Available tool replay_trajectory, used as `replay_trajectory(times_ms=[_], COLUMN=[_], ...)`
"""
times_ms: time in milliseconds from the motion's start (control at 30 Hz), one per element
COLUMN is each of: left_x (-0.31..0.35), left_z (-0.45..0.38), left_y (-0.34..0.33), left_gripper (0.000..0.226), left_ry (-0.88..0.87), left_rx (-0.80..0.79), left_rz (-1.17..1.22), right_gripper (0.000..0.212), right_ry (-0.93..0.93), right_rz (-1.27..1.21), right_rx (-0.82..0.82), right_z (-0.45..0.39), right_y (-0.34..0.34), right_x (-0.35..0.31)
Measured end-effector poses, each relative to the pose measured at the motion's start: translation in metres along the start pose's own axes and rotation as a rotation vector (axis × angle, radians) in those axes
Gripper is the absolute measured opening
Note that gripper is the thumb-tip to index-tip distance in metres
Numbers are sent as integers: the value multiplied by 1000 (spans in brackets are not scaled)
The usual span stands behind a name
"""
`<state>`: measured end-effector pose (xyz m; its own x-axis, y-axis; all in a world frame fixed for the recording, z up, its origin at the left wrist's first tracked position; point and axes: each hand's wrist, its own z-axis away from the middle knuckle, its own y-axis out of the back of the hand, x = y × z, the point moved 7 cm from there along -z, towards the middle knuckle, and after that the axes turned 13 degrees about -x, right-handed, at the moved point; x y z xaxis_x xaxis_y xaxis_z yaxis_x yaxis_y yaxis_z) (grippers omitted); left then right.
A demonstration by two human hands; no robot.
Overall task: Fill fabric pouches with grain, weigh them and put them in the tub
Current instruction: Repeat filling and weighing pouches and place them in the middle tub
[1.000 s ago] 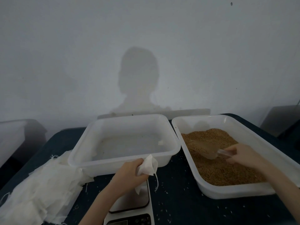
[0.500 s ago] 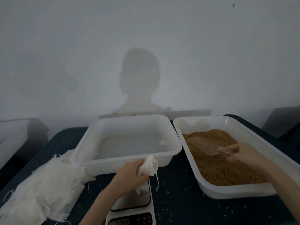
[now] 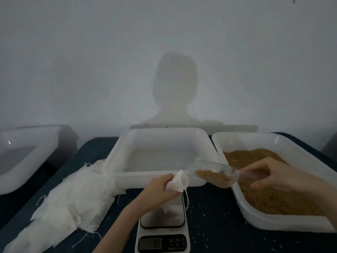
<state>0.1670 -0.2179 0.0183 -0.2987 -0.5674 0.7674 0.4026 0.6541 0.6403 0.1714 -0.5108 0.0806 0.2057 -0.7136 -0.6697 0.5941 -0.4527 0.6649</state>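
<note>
Head view, looking down over a dark bench (image 3: 215, 207) set against a pale wall. The left hand (image 3: 160, 189) pinches a white pouch (image 3: 177, 183) with its mouth held up, just above the plate of a small scale (image 3: 163, 229) that sits at the near edge. The right hand (image 3: 279, 173) grips the handle of a clear scoop (image 3: 217, 173), fingers curled round it. The scoop is tilted toward the pouch, its lip close to the pouch mouth, with brown grain (image 3: 212, 177) lying in its lower part. Whether scoop and pouch touch I cannot tell.

Behind the left hand stands a white tub (image 3: 160, 178); what lies on its floor is too faint to make out. To the right, touching or nearly touching the tub, a longer white tray (image 3: 284, 223) holds a bed of the same brown grain. The right hand hovers over that tray's left rim. A heap of loose white pouches (image 3: 73, 201) lies on the bench left of the tub, threads trailing. Another white tub (image 3: 27, 157) sits off to the far left, apart from the bench. Stray grains dot the bench around the scale. A person's shadow falls on the wall.
</note>
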Motion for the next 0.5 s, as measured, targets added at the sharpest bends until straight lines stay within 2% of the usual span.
replay_trajectory(times_ms=[167,500], left_x=[-1,-9], left_z=[7,11], left_y=[5,8], left_gripper=[30,35], left_ry=[-16,33], left_rx=[5,-7], left_rz=[6,-144], right_gripper=[34,39], right_ry=[12,65], right_rz=[75,93], right_rx=[-77,-129], right_z=[-15,-24], right_y=[-17,-30], right_x=[-19,-40])
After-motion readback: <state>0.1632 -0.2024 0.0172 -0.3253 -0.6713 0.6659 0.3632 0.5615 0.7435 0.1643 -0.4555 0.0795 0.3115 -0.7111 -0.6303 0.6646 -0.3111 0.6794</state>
